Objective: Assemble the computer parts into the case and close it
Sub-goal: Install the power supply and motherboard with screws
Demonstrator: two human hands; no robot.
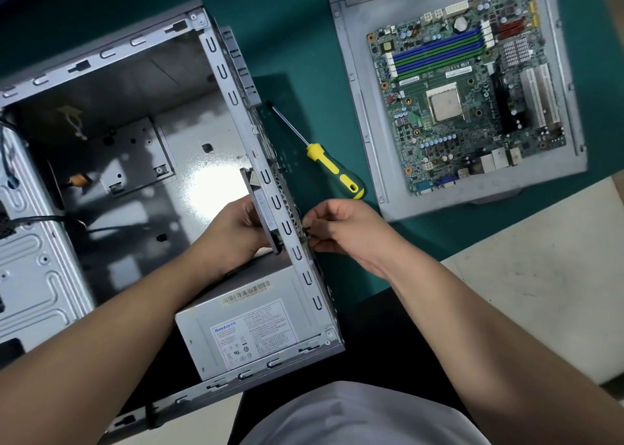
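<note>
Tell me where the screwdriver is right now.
In the head view, the screwdriver lies on the green mat, between the case and the motherboard, just above the right hand.

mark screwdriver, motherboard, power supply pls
screwdriver (334,169), head view, on the yellow and green handle.
motherboard (469,86), head view, on the middle of the green board.
power supply (250,326), head view, on its labelled top face.

Green table (297,56) bears case (216,83), screwdriver (334,167), panel (364,113)
</note>
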